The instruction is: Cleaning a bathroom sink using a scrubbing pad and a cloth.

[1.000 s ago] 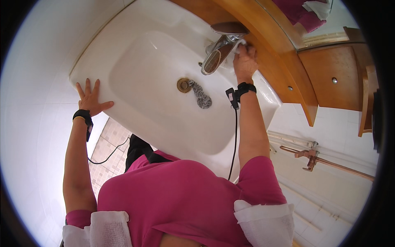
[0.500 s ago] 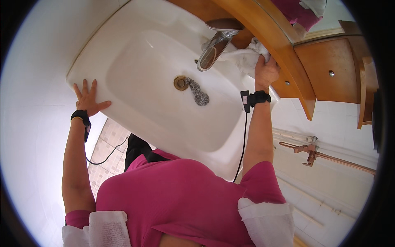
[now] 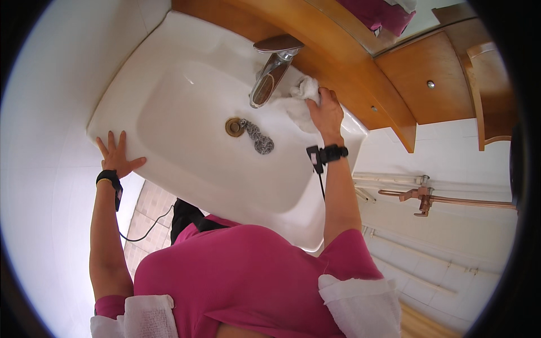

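Note:
My left hand point(image 3: 117, 156) rests flat on the near left corner of the white sink point(image 3: 186, 163), fingers spread and holding nothing. At the back right of the rim, my right hand point(image 3: 328, 115) grips a crumpled white cloth point(image 3: 304, 93) against the ledge beside the tap. The chrome tap point(image 3: 270, 79) leans out over the basin, just left of the cloth. A brass-coloured drain point(image 3: 234, 127) sits in the basin, and a grey steel wool scourer point(image 3: 261, 141) lies stretched out from it.
A wooden cabinet point(image 3: 414, 79) with round knobs overhangs the back right, below a mirror point(image 3: 422, 22). Copper-coloured pipe fittings point(image 3: 422, 197) and white pipes run along the right wall. Cables hang from both wrist straps; tiled floor point(image 3: 147, 211) shows at lower left.
My right hand has moved left from under the cabinet edge, nearer the tap, bringing the white cloth along the ledge. The whole view has shifted slightly; my left hand stays on the corner.

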